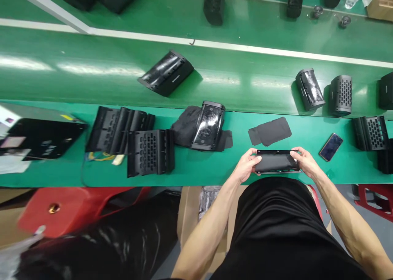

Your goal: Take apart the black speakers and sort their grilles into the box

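Note:
I hold a flat black plastic panel level above the near edge of the green bench. My left hand grips its left end and my right hand grips its right end, fingers curled round the edges. Just beyond the panel lie thin black sheet pieces. A phone rests to the right of my right hand.
A black speaker housing lies on a dark cloth at centre. Stacked grille shells sit left, more shells right. Speakers and a larger unit ride the conveyor. A red stool stands at right.

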Action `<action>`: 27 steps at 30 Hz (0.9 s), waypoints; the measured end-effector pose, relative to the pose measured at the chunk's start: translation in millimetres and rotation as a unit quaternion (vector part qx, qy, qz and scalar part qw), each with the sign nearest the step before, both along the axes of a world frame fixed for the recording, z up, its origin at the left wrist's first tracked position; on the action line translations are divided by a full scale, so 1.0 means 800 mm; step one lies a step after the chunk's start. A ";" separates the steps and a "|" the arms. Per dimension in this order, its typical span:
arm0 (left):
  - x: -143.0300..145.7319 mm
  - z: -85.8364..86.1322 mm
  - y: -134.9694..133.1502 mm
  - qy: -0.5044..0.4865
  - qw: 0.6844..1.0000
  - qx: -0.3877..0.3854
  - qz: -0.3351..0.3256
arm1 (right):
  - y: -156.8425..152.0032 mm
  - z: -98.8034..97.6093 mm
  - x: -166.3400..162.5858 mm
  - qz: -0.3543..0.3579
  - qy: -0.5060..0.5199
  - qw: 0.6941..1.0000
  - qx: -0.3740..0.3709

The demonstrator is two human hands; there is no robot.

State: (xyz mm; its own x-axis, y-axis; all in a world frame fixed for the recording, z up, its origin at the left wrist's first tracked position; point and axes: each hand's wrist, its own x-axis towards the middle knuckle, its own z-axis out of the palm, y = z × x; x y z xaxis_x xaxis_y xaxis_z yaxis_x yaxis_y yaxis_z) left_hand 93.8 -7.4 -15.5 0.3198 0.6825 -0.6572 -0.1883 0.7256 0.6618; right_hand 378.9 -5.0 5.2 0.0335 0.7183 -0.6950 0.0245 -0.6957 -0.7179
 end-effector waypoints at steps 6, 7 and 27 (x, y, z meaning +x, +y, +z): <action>0.012 0.037 0.002 -0.012 0.999 0.034 0.037 | -0.011 0.043 0.010 -0.050 0.119 0.991 0.016; 0.013 0.039 0.002 -0.005 0.998 0.042 0.042 | -0.014 0.047 0.011 -0.054 0.124 0.991 0.018; 0.023 0.064 0.001 -0.061 0.994 0.034 0.080 | -0.027 0.061 0.027 -0.078 0.137 0.987 0.034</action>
